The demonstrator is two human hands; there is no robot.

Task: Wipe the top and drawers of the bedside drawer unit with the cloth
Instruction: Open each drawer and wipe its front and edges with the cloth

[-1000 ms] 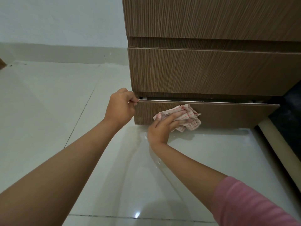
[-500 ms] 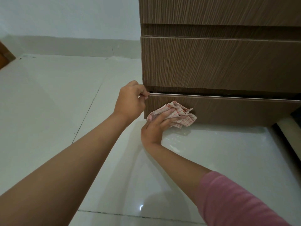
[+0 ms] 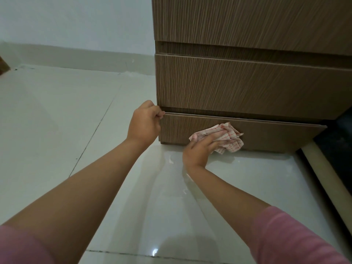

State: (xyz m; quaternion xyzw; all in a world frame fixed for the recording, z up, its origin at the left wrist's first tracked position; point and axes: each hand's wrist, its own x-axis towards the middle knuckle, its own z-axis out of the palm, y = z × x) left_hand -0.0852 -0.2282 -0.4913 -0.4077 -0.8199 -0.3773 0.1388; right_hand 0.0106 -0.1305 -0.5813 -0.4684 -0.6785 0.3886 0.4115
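The brown wood-grain bedside drawer unit fills the upper right. Its bottom drawer is only slightly ajar. My left hand grips the top left corner of that drawer front with curled fingers. My right hand presses a crumpled red-and-white checked cloth against the bottom drawer's front, near its middle. The unit's top is out of view.
Glossy pale floor tiles spread to the left and below. A white wall with a skirting board runs behind. A dark gap and a pale bar lie to the right of the unit. A brown object edge shows far left.
The bottom drawer has slid further in. My right hand has moved the cloth rightward along its front from near the left end. My left hand keeps its grip on the corner.
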